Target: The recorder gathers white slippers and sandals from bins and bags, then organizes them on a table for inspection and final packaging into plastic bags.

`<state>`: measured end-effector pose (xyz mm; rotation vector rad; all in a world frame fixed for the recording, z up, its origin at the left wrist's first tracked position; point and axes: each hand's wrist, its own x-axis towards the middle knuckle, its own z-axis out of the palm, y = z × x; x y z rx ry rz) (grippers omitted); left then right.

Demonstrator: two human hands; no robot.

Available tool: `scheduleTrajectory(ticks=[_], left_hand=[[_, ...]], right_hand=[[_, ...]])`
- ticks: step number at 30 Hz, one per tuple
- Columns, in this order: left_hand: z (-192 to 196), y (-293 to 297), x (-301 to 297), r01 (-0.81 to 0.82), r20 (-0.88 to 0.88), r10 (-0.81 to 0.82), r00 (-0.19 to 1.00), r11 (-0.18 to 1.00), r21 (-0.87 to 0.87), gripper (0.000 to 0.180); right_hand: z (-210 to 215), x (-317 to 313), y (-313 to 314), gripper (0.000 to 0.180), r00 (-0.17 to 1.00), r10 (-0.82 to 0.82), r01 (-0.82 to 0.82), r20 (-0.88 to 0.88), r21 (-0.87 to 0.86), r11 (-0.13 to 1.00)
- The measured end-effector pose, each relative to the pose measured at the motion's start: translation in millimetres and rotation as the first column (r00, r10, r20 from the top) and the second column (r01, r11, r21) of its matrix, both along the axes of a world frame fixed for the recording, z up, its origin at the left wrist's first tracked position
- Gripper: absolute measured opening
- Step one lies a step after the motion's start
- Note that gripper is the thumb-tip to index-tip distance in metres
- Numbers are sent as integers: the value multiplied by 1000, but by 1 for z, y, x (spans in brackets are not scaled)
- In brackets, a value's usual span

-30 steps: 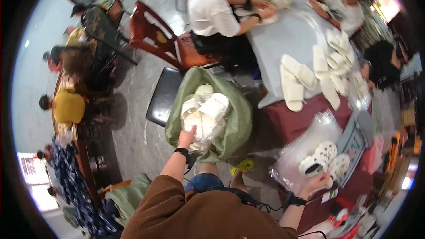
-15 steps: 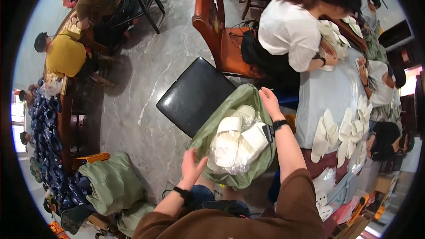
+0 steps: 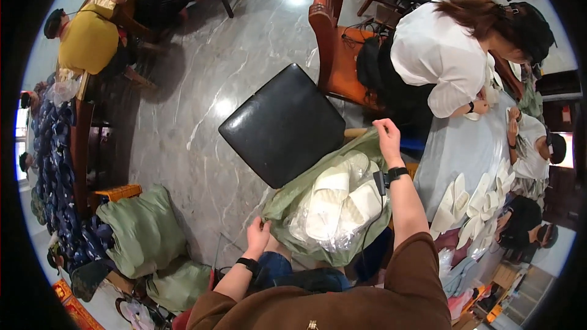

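Observation:
A green woven sack gapes open in front of me, close to my knees. Inside it lie white slippers, some wrapped in clear plastic. At the sack's near left edge, my left hand is closed on the rim. My right hand pinches the far right part of the rim, fingers bent over the cloth. The sack's mouth is spread between both hands, and its bottom is hidden.
A black square stool stands just beyond the sack. At right, a table holds pairs of white slippers, with a person in white seated there. Full green sacks lie left, beside a table heaped with dark blue slippers.
Both hands have gone from loosely spread fingers beside the sack to gripping its rim. The sack's mouth is stretched wider toward the far right, and the whole view has shifted a little.

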<state>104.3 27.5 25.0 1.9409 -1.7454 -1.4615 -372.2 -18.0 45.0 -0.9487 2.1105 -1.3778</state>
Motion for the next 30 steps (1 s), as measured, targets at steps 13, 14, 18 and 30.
scheduleTrajectory(ticks=[13,14,18,30], left_hand=[[25,71,19,-192,-87,194,977,981,26,28],[18,75,12,-183,-86,184,979,983,20,28],[10,90,-21,-315,-98,329,939,939,134,39],[74,99,-43,-470,12,677,736,499,728,36]], right_hand=[[-7,-3,217,56,863,193,184,-467,646,740],[-13,-2,232,48,864,156,242,-478,667,704],[-16,1,258,35,831,74,294,-551,549,782],[-12,27,329,34,-14,-453,779,892,294,554]])
